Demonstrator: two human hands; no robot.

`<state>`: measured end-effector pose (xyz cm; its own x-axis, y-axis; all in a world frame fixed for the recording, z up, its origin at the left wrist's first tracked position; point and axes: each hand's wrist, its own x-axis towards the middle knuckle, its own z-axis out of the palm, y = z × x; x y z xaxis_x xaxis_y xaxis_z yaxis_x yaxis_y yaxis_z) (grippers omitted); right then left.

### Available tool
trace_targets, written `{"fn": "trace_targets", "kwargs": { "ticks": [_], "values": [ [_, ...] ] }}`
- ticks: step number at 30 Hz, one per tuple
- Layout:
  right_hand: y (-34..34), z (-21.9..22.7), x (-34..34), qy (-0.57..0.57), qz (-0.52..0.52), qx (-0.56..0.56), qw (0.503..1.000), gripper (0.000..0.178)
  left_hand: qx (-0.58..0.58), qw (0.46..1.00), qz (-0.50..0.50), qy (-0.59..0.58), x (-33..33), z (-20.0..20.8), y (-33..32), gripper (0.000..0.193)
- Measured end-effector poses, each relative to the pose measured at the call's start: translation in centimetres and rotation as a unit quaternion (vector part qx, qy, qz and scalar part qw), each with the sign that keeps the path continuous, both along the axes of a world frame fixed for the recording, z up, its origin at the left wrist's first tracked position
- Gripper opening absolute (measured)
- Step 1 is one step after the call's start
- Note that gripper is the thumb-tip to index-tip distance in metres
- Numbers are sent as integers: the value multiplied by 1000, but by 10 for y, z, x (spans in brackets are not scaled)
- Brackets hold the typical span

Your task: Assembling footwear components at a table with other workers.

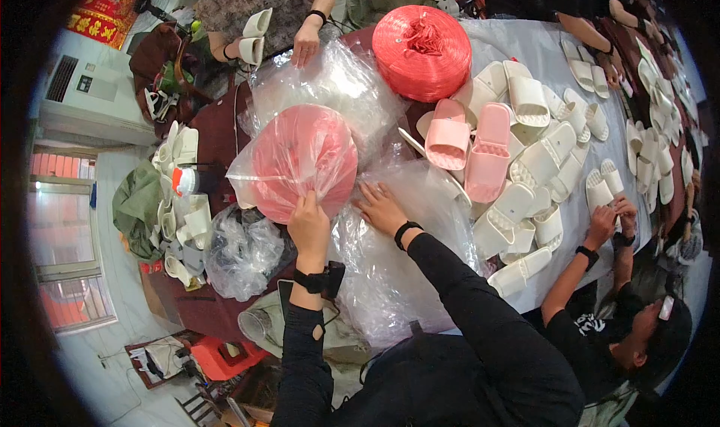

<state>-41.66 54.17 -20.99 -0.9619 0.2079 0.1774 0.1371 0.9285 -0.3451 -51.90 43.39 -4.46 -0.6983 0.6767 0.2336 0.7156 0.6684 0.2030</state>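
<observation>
My left hand (309, 223) is closed, pinching the edge of a clear plastic bag (241, 170) that lies over a round red object (304, 153); its exact kind is hidden under the film. Spread flat, my right hand (382, 209) rests on a pile of clear plastic bags (390, 269) just right of the red object, fingers apart and holding nothing. A pair of pink slippers (487, 153) lies beyond it to the right, on top of several white slippers (544, 157).
A big roll of red plastic twine (422, 52) stands at the back. Crumpled clear plastic (247, 251) and a white bottle with a red cap (187, 181) are at left. Across the table a person holds white slippers (255, 37); another person (600, 292) handles slippers at right.
</observation>
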Motion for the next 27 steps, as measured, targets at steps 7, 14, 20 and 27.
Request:
{"fn": "trace_targets", "kwargs": {
  "ticks": [7, 14, 20, 27],
  "values": [
    [-4, -5, -11, 5, -15, -20, 1000, 40, -14, 999, -18, -24, 7, -17, -16, 9],
    [-5, -10, -17, -16, -42, -11, 999, 51, -32, 998, -29, -42, 7, -26, -18, 10],
    [-7, 3, -16, -12, -70, -22, 997, 49, 26, 994, -27, -98, 8, -39, -23, 13],
    [-12, 40, 0, 11, -8, 77, 997, 36, 61, 993, -61, -82, 22, -37, -28, 27]
  ]
}}
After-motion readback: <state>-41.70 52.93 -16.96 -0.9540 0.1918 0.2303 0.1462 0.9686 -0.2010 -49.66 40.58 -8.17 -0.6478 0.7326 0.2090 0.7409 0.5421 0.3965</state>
